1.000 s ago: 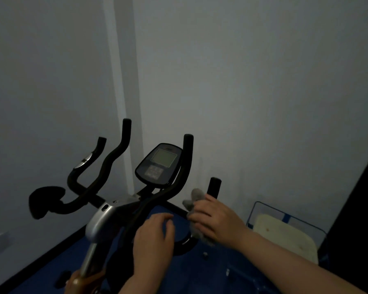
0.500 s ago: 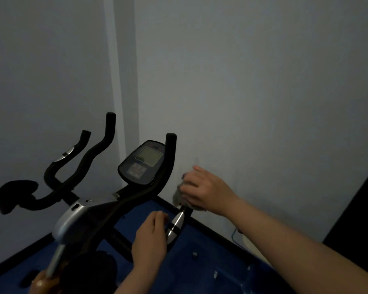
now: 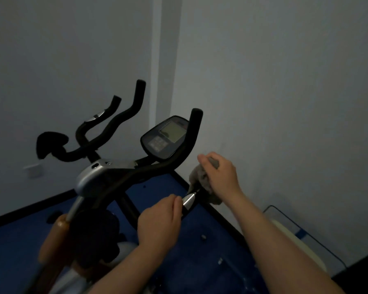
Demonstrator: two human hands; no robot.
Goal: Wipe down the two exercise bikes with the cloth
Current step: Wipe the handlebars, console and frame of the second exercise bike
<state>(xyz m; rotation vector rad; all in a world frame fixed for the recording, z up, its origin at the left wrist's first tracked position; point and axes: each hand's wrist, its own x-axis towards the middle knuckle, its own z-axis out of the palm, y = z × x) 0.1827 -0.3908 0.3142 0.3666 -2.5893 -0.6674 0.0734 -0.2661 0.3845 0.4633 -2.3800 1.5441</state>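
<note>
right hand (image 3: 220,174) curled around the grey cloth (image 3: 200,177), wrapped with it on the upright end of the right handlebar (image 3: 191,205) of the near exercise bike (image 3: 98,179); fingers closed over the top, thumb side toward the wall. probably gripped so, all around, to rub the whole tube in one stroke instead of one face only. bar end itself hidden under cloth and hand.

left hand (image 3: 160,222) closed on the lower part of the same bar, just beside the silver pulse sensor (image 3: 188,201), fingertips touching its edge. likely there to steady the bar against the push of the rubbing. nothing loose held in it, only the bar.

display console (image 3: 167,139) between the two upright grips, tilted toward the rider, not touched now. other grip (image 3: 194,128) standing free, just left of the cloth. second exercise bike (image 3: 106,128) behind, nearer the corner of the wall, with saddle (image 3: 49,143) and curved bars, well apart from both hands; no sign visible whether wiped or not.

floor (image 3: 179,251) blue, with a black skirting along the wall. wire-framed white object (image 3: 293,238) by the wall at right, too dim to name.

judged stage: in the middle of the first bike, handlebars in work; console, frame and the second bike seemingly left to do.
</note>
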